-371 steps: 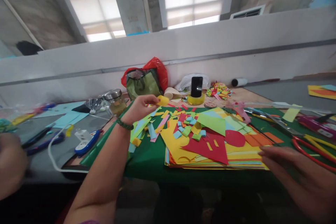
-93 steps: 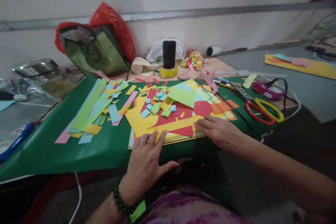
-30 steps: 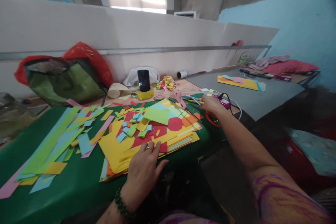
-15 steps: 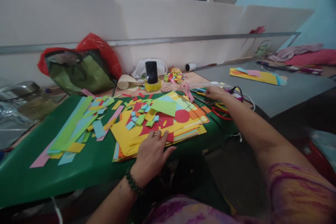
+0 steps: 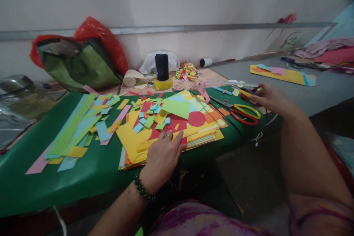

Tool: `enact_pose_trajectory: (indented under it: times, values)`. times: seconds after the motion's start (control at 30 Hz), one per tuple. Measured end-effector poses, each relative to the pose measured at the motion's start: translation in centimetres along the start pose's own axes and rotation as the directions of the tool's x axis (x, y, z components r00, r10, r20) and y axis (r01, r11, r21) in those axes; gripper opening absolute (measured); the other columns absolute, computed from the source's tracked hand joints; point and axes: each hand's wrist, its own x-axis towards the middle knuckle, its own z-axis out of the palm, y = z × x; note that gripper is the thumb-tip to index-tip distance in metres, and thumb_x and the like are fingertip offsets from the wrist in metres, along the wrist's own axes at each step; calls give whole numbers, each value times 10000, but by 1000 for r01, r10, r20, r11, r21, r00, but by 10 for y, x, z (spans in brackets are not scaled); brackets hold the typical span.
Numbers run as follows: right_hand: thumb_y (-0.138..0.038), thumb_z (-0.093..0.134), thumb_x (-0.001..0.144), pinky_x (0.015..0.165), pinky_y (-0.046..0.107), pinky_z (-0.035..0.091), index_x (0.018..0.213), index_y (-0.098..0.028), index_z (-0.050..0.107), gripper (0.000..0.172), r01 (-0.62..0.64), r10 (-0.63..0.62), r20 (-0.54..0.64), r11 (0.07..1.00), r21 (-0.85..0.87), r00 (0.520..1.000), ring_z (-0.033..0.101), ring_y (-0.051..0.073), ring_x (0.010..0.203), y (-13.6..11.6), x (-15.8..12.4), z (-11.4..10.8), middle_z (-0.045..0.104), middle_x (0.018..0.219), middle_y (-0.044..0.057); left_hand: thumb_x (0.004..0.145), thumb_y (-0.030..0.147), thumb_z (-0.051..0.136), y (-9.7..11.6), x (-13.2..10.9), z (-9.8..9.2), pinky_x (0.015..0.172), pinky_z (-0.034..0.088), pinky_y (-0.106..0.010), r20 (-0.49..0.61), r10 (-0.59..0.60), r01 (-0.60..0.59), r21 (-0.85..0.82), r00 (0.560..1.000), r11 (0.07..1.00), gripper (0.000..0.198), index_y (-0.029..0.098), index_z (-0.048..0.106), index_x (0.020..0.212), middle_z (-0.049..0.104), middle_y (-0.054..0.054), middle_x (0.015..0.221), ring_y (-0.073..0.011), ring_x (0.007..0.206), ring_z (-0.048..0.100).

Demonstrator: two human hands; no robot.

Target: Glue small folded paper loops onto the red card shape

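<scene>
My left hand (image 5: 163,156) lies with its fingers spread on the front of a stack of coloured paper sheets (image 5: 127,134), touching a yellow strip and red paper. On the stack are small folded paper pieces, a green sheet (image 5: 176,107) and a red paper circle (image 5: 196,118). My right hand (image 5: 269,99) is at the table's right edge, its fingers at some tools with yellow and red handles; what lies between the fingertips cannot be made out. Scissors with red and yellow handles (image 5: 245,115) lie left of it, near a pink glue gun (image 5: 204,93).
Paper strips (image 5: 73,127) cover the left of the green table cover (image 5: 91,182). Behind stand a phone (image 5: 162,67) in a yellow tape roll (image 5: 163,84), a green bag (image 5: 80,62) and a jar (image 5: 23,99). A white cord hangs at the right edge.
My right hand has moved right, from beside the pen to the tools at the edge, uncovering the scissors and a blue pen. My left hand stays on the paper. The view has tilted down slightly.
</scene>
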Motion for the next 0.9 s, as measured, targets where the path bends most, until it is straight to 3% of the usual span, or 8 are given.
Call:
enact_pose_trajectory:
  times: [0.07, 0.13, 0.2, 0.3, 0.4, 0.57, 0.9]
  values:
    - [-444, 638, 811, 783, 341, 518, 1038, -185, 651, 345, 28, -34, 34, 985, 171, 999, 671, 246, 922, 13, -46, -9, 713, 1045, 137, 953, 371, 458, 0, 1, 7, 892, 492, -415, -52, 20, -21, -17, 998, 1000, 436, 215, 529, 1354, 616, -161, 1216, -288, 1117, 563]
    - [-514, 642, 787, 836, 414, 541, 1065, -282, 654, 363, 96, -115, 55, 958, 270, 992, 673, 284, 971, 11, -93, -8, 708, 1093, 90, 929, 461, 478, 2, 2, 15, 997, 426, -476, -97, 82, -86, -43, 992, 995, 546, 203, 470, 1410, 552, -181, 1335, -314, 1216, 509]
    - [-509, 602, 824, 806, 441, 562, 1104, -336, 645, 332, 159, -193, 105, 950, 269, 976, 671, 303, 997, -4, -132, 2, 708, 1110, 69, 902, 559, 468, 5, 2, 24, 1061, 363, -506, -116, 148, -156, -71, 982, 985, 654, 217, 406, 1456, 460, -176, 1447, -331, 1324, 418]
    - [-442, 537, 886, 751, 390, 587, 1101, -294, 633, 278, 282, -327, 127, 916, 285, 936, 693, 271, 933, -32, -163, 23, 713, 1042, 77, 879, 628, 440, 11, 0, 32, 1086, 339, -511, -94, 189, -197, -83, 977, 977, 708, 253, 371, 1475, 383, -148, 1517, -328, 1394, 337]
    - [-386, 494, 927, 729, 344, 583, 1121, -260, 611, 259, 376, -402, 84, 899, 224, 912, 697, 232, 905, -46, -171, 34, 697, 1024, 81, 865, 640, 452, 13, -2, 34, 1090, 342, -502, -70, 192, -196, -65, 979, 978, 732, 231, 383, 1469, 378, -156, 1520, -321, 1402, 334]
    - [-350, 479, 950, 709, 324, 571, 1151, -263, 572, 238, 459, -469, 37, 875, 156, 882, 691, 215, 893, -46, -173, 29, 680, 1016, 80, 837, 660, 484, 13, -4, 34, 1091, 339, -502, -46, 189, -191, -61, 981, 980, 778, 237, 362, 1478, 373, -159, 1523, -321, 1399, 345]
    - [-345, 487, 943, 714, 306, 569, 1125, -247, 602, 237, 421, -444, 87, 885, 199, 892, 692, 212, 886, -46, -178, 31, 687, 1020, 79, 834, 673, 471, 13, -4, 37, 1080, 338, -520, -55, 181, -186, -91, 982, 978, 804, 242, 325, 1497, 346, -185, 1531, -345, 1404, 328]
